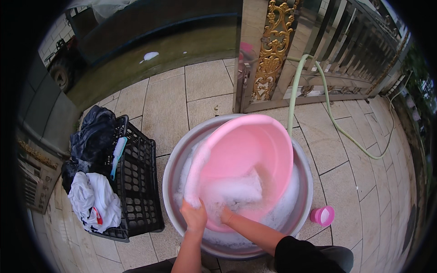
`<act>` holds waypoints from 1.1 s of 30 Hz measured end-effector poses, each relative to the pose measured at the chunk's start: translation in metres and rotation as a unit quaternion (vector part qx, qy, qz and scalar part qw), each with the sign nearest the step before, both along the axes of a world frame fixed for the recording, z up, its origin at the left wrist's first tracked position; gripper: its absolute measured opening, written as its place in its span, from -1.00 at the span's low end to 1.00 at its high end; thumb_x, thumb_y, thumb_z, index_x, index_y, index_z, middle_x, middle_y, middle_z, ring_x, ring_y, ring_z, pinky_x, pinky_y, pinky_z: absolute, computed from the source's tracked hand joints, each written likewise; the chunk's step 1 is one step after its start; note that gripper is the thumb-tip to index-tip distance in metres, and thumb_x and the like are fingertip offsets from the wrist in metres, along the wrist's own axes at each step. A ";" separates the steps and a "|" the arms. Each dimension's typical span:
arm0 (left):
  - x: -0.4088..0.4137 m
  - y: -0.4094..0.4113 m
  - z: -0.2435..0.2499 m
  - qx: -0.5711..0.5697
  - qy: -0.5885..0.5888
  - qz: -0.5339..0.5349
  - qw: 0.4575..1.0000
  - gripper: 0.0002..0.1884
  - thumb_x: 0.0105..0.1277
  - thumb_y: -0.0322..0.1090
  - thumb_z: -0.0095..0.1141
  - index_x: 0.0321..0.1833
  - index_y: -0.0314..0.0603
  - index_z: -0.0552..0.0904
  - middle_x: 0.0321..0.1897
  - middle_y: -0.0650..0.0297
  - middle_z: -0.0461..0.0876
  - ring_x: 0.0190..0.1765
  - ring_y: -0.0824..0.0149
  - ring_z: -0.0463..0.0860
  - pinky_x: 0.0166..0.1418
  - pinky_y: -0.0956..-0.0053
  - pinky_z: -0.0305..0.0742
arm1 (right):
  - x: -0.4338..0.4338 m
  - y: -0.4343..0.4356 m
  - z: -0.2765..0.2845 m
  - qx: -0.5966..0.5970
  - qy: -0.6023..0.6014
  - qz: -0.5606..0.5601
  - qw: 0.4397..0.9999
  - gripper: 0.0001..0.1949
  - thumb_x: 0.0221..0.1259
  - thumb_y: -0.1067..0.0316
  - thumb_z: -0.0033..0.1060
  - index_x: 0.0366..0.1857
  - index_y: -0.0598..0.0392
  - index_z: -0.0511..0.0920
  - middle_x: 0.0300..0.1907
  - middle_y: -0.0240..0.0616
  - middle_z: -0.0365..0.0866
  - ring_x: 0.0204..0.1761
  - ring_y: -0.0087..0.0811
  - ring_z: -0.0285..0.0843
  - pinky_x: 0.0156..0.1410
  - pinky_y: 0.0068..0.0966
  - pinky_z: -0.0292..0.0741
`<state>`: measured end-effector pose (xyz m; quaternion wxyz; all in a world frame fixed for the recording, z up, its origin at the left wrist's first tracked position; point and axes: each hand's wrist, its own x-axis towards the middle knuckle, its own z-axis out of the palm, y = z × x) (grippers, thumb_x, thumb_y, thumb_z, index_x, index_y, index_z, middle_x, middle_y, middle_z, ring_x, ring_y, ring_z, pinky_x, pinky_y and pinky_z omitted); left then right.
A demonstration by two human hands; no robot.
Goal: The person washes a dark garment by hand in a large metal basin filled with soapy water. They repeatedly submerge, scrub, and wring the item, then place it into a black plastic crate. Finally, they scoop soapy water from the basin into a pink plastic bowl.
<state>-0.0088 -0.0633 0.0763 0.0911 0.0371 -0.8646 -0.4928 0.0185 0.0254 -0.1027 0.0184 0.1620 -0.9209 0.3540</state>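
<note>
A pink plastic basin (239, 146) is tilted inside a large metal basin (169, 177), its far right side raised. White suds (235, 187) and murky water lie in the pink basin's lower part, and more foam fills the metal one around it. My left hand (194, 213) grips the foamy near-left rim of the pink basin. Inside it, my right hand (226, 215) reaches into the water and suds. Foam and water hide its fingers, so whether it holds anything cannot be seen.
Left stands a black plastic crate (140, 191) with dark clothes (94, 133), white clothes (99, 198) and a turquoise scrubbing brush (118, 157). A pink cup (322, 216) of white contents sits right. Behind, a green hose (295, 92) runs through a metal gate (276, 51).
</note>
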 end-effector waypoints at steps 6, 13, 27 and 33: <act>0.011 -0.014 0.002 0.016 0.046 0.005 0.999 -0.76 -0.06 -0.55 0.08 -0.27 -0.46 0.49 -0.48 -0.07 0.56 -0.36 -0.04 0.60 -0.29 0.29 0.47 | -0.134 0.049 0.168 0.148 0.066 -0.117 0.980 -0.83 -0.13 0.31 0.00 -0.40 0.00 0.55 -0.30 -0.18 0.53 -0.14 -0.18 0.41 -0.04 -0.31 0.34; 0.007 0.009 0.002 0.000 0.120 -0.016 0.993 -0.73 -0.10 -0.56 0.06 -0.25 -0.37 0.49 -0.55 -0.03 0.53 -0.42 -0.05 0.58 -0.36 0.29 0.46 | -0.088 0.226 0.060 0.386 0.202 -0.150 0.888 -0.65 0.07 0.07 -0.04 -0.09 -0.02 0.43 -0.14 -0.25 0.49 -0.08 -0.28 0.43 0.07 -0.35 0.33; -0.005 0.016 0.015 0.022 0.112 -0.018 0.993 -0.82 0.08 -0.41 0.09 -0.28 -0.33 0.49 -0.48 0.01 0.56 -0.42 0.01 0.58 -0.38 0.30 0.44 | -0.013 0.016 0.139 -0.451 -0.362 -0.173 0.797 -0.69 0.18 0.14 -0.10 -0.08 0.08 0.38 -0.18 -0.20 0.47 -0.12 -0.30 0.43 -0.10 -0.41 0.38; -0.009 0.008 0.018 0.070 0.088 -0.023 0.993 -0.81 0.19 -0.31 0.01 -0.28 -0.32 0.49 -0.49 0.01 0.54 -0.40 -0.01 0.57 -0.36 0.23 0.43 | -0.020 0.017 0.216 -0.300 -0.185 -0.192 0.916 -0.76 0.14 0.25 0.00 -0.18 0.12 0.42 -0.20 -0.17 0.46 -0.21 -0.35 0.44 -0.15 -0.40 0.40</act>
